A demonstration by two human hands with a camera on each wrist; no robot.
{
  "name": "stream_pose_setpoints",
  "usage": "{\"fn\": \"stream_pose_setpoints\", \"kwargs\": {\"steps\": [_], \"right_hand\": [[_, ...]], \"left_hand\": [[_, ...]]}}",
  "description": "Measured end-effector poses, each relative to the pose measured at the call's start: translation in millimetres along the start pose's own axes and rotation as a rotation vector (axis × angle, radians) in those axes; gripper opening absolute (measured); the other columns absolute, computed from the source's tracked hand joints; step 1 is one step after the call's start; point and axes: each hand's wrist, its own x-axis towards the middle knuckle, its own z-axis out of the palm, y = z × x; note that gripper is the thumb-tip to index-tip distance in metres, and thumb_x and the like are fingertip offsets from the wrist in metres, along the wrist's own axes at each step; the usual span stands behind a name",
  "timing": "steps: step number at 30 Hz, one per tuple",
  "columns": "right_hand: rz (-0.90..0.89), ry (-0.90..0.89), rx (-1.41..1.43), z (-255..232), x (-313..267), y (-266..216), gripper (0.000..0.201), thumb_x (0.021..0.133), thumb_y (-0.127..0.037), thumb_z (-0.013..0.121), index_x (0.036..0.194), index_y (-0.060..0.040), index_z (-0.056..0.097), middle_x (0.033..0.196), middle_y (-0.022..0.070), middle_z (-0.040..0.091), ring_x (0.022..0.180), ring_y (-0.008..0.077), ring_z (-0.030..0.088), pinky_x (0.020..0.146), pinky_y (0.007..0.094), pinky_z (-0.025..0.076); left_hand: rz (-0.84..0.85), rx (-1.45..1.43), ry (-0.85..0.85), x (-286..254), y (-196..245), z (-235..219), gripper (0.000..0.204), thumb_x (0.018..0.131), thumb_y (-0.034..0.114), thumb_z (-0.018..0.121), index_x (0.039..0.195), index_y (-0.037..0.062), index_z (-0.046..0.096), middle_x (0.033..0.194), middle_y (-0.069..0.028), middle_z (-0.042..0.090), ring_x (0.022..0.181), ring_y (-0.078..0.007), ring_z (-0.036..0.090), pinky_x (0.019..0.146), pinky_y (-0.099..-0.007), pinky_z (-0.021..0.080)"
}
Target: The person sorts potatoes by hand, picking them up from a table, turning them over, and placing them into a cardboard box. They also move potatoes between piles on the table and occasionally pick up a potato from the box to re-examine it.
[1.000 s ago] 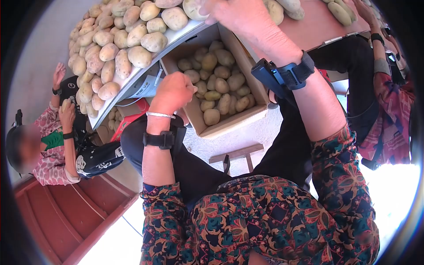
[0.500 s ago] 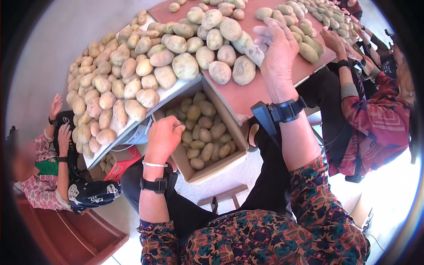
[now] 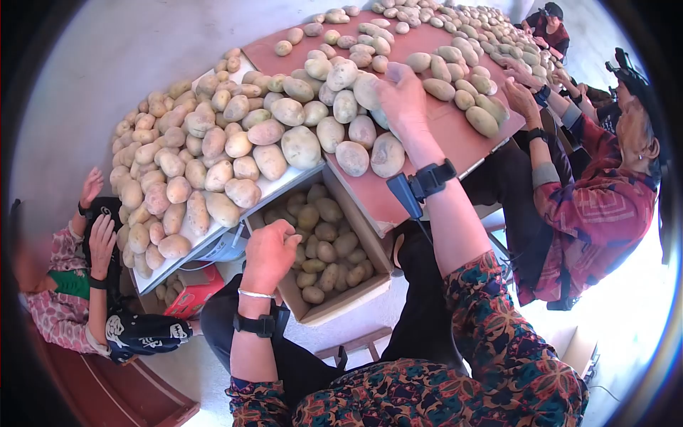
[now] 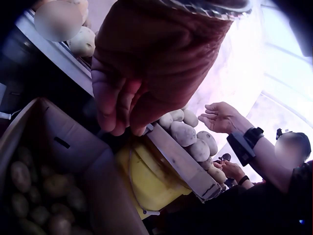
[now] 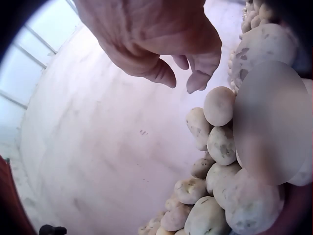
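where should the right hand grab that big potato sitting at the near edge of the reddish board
Probably across its short middle, from above. The potato lies flat on the reddish board, long axis roughly toward the wearer, a neighbour close on its left. The right hand hovers just beyond it, so draw back and pinch its sides.
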Motion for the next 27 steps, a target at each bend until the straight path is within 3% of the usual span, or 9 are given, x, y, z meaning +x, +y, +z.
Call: {"fn": "stream_pose_setpoints", "kwargs": {"steps": [8, 11, 13, 14, 16, 17, 19, 23, 27], "right_hand": [[0.050, -0.270, -0.684, 16.9, -6.6, -21.1, 0.048, 0.080, -0.026, 0.071, 0.116, 0.0002, 0.053, 0.119, 0.0217, 0.061, 0.114, 0.0378, 0.057, 0.095, 0.0493, 0.046], [0.006, -0.217, -0.727, 12.9, -3.5, -19.5, 0.059, 0.079, -0.026, 0.069, 0.131, -0.0036, 0.051, 0.117, 0.0229, 0.064, 0.109, 0.0405, 0.061, 0.091, 0.0464, 0.049], [0.024, -0.139, -0.427, 7.6, -0.4, -17.5, 0.043, 0.080, -0.021, 0.067, 0.117, -0.0015, 0.055, 0.120, 0.0201, 0.061, 0.105, 0.0362, 0.062, 0.087, 0.0459, 0.052], [0.021, -0.144, -0.429, 6.2, 2.3, -16.2, 0.043, 0.080, -0.021, 0.067, 0.117, -0.0015, 0.055, 0.120, 0.0201, 0.061, 0.105, 0.0362, 0.062, 0.087, 0.0459, 0.052], [0.218, -0.079, 0.209, 3.8, 7.1, -15.6, 0.049, 0.085, -0.022, 0.064, 0.126, 0.0023, 0.053, 0.110, 0.0151, 0.066, 0.095, 0.0291, 0.067, 0.078, 0.0367, 0.054], [0.217, -0.083, 0.207, 2.7, 6.4, -15.4, 0.049, 0.085, -0.022, 0.064, 0.126, 0.0023, 0.053, 0.110, 0.0151, 0.066, 0.095, 0.0291, 0.067, 0.078, 0.0367, 0.054], [0.491, -0.341, 1.150, -2.5, 1.8, -21.4, 0.041, 0.089, -0.024, 0.062, 0.121, 0.0018, 0.056, 0.108, 0.0118, 0.066, 0.088, 0.0231, 0.066, 0.066, 0.0258, 0.052], [0.518, -0.462, 1.191, 0.3, -12.7, -37.4, 0.037, 0.092, -0.029, 0.060, 0.118, -0.0020, 0.057, 0.104, 0.0090, 0.065, 0.079, 0.0183, 0.065, 0.056, 0.0202, 0.046], [0.418, -0.718, 0.742, 4.7, -38.6, -59.5, 0.035, 0.087, -0.035, 0.064, 0.102, -0.0028, 0.063, 0.086, 0.0068, 0.066, 0.056, 0.0130, 0.057, 0.049, 0.0251, 0.043]], "left_hand": [[0.070, -0.044, 0.080, -6.6, -4.5, -0.8, 0.014, 0.082, 0.015, 0.071, 0.090, 0.0039, 0.069, 0.080, -0.0169, 0.071, 0.078, -0.0340, 0.069, 0.071, -0.0408, 0.054], [0.090, -0.052, 0.101, -6.9, -8.0, -2.1, 0.013, 0.082, 0.014, 0.070, 0.090, 0.0034, 0.069, 0.079, -0.0165, 0.071, 0.077, -0.0338, 0.069, 0.071, -0.0406, 0.054], [0.098, -0.060, 0.110, -7.0, -9.4, -3.9, 0.013, 0.082, 0.013, 0.070, 0.090, 0.0034, 0.068, 0.079, -0.0162, 0.071, 0.077, -0.0338, 0.069, 0.070, -0.0406, 0.054], [0.107, -0.064, 0.121, -7.3, -10.5, -4.7, 0.012, 0.082, 0.013, 0.070, 0.090, 0.0033, 0.068, 0.079, -0.0160, 0.071, 0.077, -0.0338, 0.069, 0.070, -0.0406, 0.054], [0.105, -0.062, 0.135, -8.5, -12.1, -5.4, 0.012, 0.082, 0.013, 0.070, 0.089, 0.0033, 0.068, 0.079, -0.0159, 0.071, 0.077, -0.0337, 0.069, 0.070, -0.0405, 0.054], [0.110, -0.055, 0.147, -8.4, -12.9, -5.8, 0.011, 0.082, 0.012, 0.069, 0.089, 0.0033, 0.068, 0.080, -0.0159, 0.071, 0.076, -0.0336, 0.069, 0.070, -0.0405, 0.054], [0.113, -0.059, 0.151, -8.2, -13.9, -5.8, 0.012, 0.082, 0.013, 0.069, 0.089, 0.0032, 0.067, 0.080, -0.0156, 0.071, 0.077, -0.0338, 0.069, 0.070, -0.0408, 0.054], [0.087, -0.074, 0.117, -9.6, -12.2, -9.9, 0.017, 0.084, 0.017, 0.070, 0.092, 0.0031, 0.067, 0.085, -0.0193, 0.069, 0.085, -0.0389, 0.067, 0.076, -0.0464, 0.052], [0.060, -0.014, 0.122, -8.7, -22.4, -8.1, 0.017, 0.082, 0.017, 0.071, 0.091, 0.0028, 0.067, 0.086, -0.0197, 0.069, 0.085, -0.0391, 0.067, 0.076, -0.0468, 0.052]]}}
